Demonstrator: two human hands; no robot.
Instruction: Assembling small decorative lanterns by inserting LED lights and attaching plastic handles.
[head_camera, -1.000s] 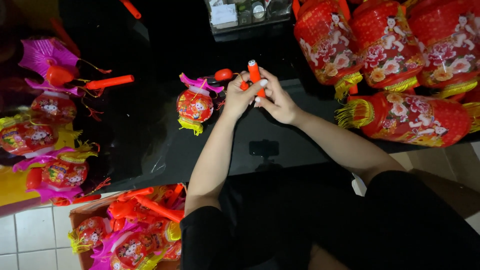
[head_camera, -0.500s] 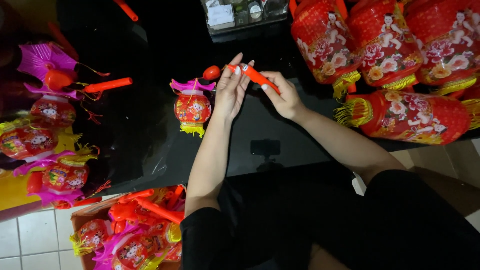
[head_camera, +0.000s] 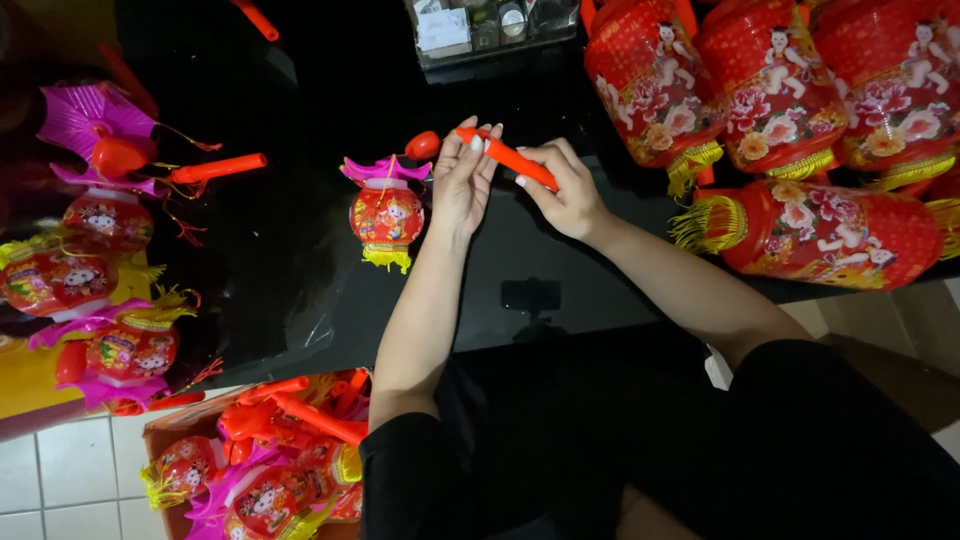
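An orange plastic handle stick (head_camera: 507, 157) is gripped in my right hand (head_camera: 562, 192), tilted with its tip up and to the left. My left hand (head_camera: 463, 180) touches that upper tip with its fingertips. A small red lantern (head_camera: 386, 215) with a pink top and yellow fringe lies on the black glossy table (head_camera: 290, 250), just left of my left hand. An orange rounded cap (head_camera: 422, 145) sits beside the lantern's top.
Large red printed lanterns (head_camera: 775, 90) with yellow fringes crowd the right, one (head_camera: 820, 230) lying on its side. Small lanterns (head_camera: 100, 215) and a loose orange stick (head_camera: 215, 168) lie at the left. A cardboard box (head_camera: 265, 465) of lanterns and sticks stands on the floor.
The orange stick went from nearly upright to tilted, its tip now pointing left. Both hands shifted slightly, and my left fingers moved onto the tip.
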